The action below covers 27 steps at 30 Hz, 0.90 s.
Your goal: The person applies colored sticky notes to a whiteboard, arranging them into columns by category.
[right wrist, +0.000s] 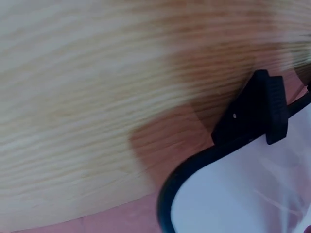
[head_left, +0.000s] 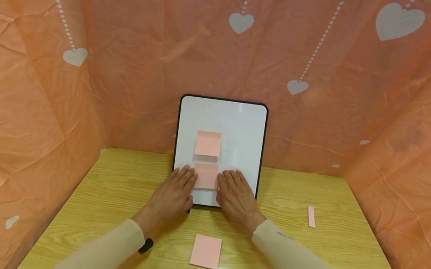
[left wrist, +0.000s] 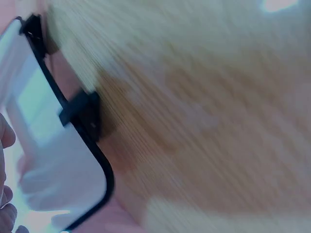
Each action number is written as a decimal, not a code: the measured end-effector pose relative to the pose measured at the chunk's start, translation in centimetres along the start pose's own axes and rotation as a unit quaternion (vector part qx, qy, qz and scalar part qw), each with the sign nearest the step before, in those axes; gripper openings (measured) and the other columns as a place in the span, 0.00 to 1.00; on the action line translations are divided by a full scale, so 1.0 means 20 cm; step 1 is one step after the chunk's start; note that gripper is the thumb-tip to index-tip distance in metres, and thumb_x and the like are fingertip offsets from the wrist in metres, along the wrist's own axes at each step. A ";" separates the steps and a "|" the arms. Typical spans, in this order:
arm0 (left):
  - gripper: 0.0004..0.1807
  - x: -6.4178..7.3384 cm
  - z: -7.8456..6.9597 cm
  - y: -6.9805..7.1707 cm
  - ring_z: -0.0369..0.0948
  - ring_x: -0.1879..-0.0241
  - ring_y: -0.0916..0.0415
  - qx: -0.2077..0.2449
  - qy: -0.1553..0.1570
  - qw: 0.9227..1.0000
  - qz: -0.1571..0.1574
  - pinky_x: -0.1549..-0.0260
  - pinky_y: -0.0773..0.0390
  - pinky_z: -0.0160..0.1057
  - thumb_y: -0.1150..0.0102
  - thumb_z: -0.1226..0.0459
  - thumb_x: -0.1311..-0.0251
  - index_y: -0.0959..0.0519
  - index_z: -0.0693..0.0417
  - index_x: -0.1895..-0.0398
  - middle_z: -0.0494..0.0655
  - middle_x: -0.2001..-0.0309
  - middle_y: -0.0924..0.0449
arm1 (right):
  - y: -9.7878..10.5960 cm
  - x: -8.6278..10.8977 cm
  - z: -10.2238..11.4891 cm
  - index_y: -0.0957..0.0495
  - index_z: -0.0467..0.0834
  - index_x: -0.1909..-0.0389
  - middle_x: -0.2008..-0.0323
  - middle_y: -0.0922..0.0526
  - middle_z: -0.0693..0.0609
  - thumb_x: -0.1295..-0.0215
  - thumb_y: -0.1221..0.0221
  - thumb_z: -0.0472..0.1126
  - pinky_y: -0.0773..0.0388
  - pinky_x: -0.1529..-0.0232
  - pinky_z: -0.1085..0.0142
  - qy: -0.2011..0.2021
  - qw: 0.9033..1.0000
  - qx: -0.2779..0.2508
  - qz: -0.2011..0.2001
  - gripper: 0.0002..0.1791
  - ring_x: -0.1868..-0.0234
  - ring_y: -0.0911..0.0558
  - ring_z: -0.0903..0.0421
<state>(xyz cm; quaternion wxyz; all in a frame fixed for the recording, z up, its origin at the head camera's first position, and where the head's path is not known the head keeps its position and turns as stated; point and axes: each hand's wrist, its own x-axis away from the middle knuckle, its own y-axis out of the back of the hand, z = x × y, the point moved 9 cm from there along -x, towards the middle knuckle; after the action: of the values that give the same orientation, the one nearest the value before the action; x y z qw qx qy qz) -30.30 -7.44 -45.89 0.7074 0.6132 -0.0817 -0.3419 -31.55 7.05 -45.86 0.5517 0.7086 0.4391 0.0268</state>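
Observation:
A whiteboard (head_left: 241, 124) with a black frame stands upright at the back of the table. Two pink sticky notes are on it, an upper sticky note (head_left: 208, 143) and a lower sticky note (head_left: 206, 176). My left hand (head_left: 175, 193) lies with extended fingers at the lower note's left edge. On the other side, my right hand (head_left: 236, 197) has its straight fingers at that note's right edge. The left wrist view catches only a few left fingertips (left wrist: 7, 213) over the board. Black feet (left wrist: 90, 114) hold the board's bottom edge.
A pad of pink sticky notes (head_left: 206, 252) lies on the wooden table (head_left: 273, 251) in front of the board. Farther right is a narrow pink strip (head_left: 311, 217). An orange curtain with pale hearts (head_left: 241, 23) hangs behind and along both sides.

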 end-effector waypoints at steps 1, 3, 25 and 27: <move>0.34 0.01 -0.01 0.01 0.54 0.20 0.39 0.011 0.003 1.000 -0.006 0.20 0.39 0.55 0.44 0.54 0.24 0.33 0.62 0.22 0.59 0.22 0.34 | 0.00 0.01 -0.01 0.29 0.36 0.30 0.35 0.23 0.41 0.22 0.46 0.50 0.35 0.21 0.49 -0.005 1.000 -0.007 0.000 0.28 0.32 0.25 0.43; 0.33 0.02 -0.04 0.04 0.55 0.21 0.38 0.029 0.009 0.999 -0.017 0.21 0.38 0.56 0.43 0.55 0.25 0.32 0.62 0.23 0.59 0.23 0.33 | 0.02 0.04 -0.02 0.29 0.36 0.30 0.35 0.22 0.40 0.22 0.46 0.49 0.35 0.21 0.49 -0.015 1.000 -0.018 -0.001 0.28 0.32 0.25 0.43; 0.24 0.29 -0.43 0.11 0.50 0.31 0.25 0.195 0.034 0.980 -0.010 0.29 0.24 0.48 0.38 0.61 0.32 0.21 0.59 0.34 0.51 0.35 0.20 | 0.10 0.54 -0.40 0.25 0.28 0.36 0.39 0.22 0.32 0.31 0.35 0.43 0.26 0.30 0.45 -0.127 0.987 -0.089 -0.032 0.29 0.37 0.22 0.36; 0.24 0.32 -0.47 0.10 0.49 0.32 0.25 0.205 0.028 0.978 0.015 0.31 0.23 0.48 0.38 0.61 0.31 0.21 0.59 0.34 0.50 0.35 0.20 | 0.10 0.60 -0.45 0.26 0.27 0.35 0.40 0.21 0.31 0.25 0.42 0.45 0.26 0.31 0.44 -0.140 0.986 -0.088 -0.028 0.28 0.37 0.22 0.35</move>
<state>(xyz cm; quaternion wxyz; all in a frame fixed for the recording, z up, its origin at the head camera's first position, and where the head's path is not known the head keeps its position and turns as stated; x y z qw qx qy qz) -19.76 -3.48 -48.25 0.5734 0.7532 -0.1395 -0.2905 -27.73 21.69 -46.08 0.6686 0.6415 0.3730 -0.0493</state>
